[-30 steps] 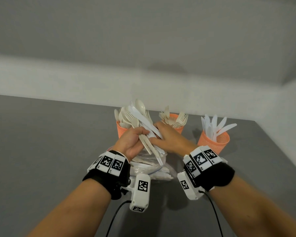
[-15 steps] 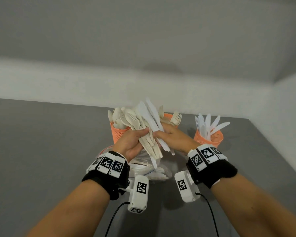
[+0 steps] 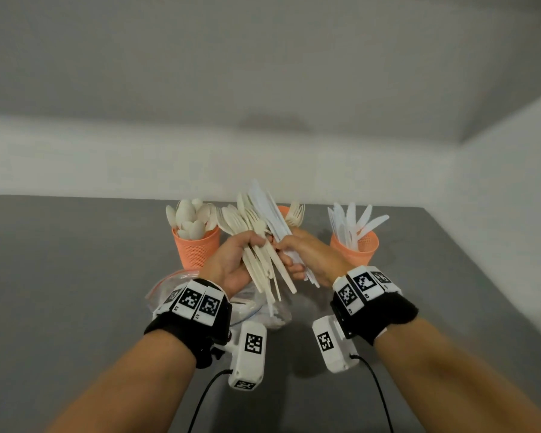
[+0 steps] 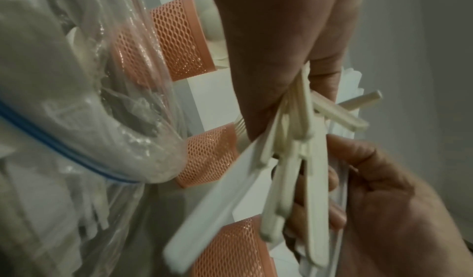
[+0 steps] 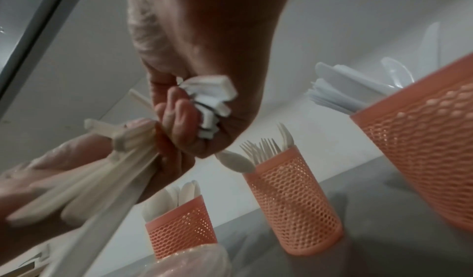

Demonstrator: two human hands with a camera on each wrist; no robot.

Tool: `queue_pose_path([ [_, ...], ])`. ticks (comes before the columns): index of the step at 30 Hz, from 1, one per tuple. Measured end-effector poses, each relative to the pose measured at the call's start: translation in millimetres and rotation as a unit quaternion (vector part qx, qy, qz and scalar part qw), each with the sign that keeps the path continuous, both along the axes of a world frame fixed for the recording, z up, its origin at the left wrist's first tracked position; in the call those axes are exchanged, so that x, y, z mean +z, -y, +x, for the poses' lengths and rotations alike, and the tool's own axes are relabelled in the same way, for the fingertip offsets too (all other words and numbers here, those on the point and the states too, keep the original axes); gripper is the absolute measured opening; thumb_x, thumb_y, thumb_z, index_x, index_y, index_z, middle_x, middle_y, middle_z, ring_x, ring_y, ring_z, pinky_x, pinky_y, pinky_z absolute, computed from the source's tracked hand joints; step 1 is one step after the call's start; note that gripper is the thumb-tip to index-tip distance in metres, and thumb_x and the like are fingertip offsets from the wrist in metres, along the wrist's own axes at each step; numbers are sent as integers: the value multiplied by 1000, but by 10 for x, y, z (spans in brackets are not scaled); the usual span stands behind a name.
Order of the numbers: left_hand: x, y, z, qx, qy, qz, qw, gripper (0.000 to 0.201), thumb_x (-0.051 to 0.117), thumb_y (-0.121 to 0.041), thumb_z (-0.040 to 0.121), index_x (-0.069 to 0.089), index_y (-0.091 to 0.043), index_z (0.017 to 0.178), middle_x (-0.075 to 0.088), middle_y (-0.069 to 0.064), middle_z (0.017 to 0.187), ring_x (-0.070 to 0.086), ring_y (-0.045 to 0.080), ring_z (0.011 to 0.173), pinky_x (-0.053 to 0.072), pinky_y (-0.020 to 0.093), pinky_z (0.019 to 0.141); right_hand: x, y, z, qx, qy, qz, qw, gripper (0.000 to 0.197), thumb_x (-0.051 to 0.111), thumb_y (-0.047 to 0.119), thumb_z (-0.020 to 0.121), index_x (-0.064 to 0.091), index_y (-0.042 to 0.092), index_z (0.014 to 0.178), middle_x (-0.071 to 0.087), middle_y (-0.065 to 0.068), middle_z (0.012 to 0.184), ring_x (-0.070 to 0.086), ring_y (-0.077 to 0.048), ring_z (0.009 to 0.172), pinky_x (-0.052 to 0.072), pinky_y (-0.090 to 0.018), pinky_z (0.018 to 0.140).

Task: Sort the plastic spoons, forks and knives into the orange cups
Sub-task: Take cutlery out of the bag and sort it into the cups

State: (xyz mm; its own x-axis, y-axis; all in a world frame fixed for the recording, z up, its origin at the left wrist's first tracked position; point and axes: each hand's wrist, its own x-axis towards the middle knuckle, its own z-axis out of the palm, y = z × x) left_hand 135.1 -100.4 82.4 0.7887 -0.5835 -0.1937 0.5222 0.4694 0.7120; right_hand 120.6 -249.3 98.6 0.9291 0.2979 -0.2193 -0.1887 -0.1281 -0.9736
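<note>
Grip left: cream forks are clasped as a fanned bundle in the left hand.
Grip right: white knives are pinched in the right hand, just beside.
Cups: spoon cup far left, fork cup middle, knife cup right.
Bag: a clear zip bag is lying below the hands.

A grey table bears three orange cups and a clear bag

Grey tabletop against pale wall; dim, perhaps overhead, light.
</note>
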Motion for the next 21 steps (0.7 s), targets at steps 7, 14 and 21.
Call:
queue_pose_path([
  [7, -30, 20, -33, 22, -2, -1, 1000, 29, 37, -3, 74, 64, 2, 81, 64, 15, 71, 66, 26, 65, 58, 34, 60, -17, -52, -50, -61, 28, -40, 997, 39, 50, 49, 90, 47, 18, 67, 34, 6, 40, 25, -8, 32, 22, -16, 34],
  [14, -27, 50, -60, 20, 32, 19, 999, 42, 34, -7, 87, 75, -6, 77, 71, 12, 72, 70, 21, 67, 57, 31, 62, 54, 24, -22, -46, -29, 24, 998, 8, 57, 19, 89, 54, 11, 88, 34, 7, 41, 26, -4, 32, 18, -18, 34],
  [21, -29, 97, -30, 30, 21, 34, 999, 31, 45, -9, 92, 72, -1, 78, 68, 7, 61, 66, 12, 54, 55, 21, 54, 55, -5, -67, -25, 5, -5, 1000, 8, 54, 10, 88, 52, 11, 80, 38, 6, 41, 27, -5, 33, 20, -19, 35],
])
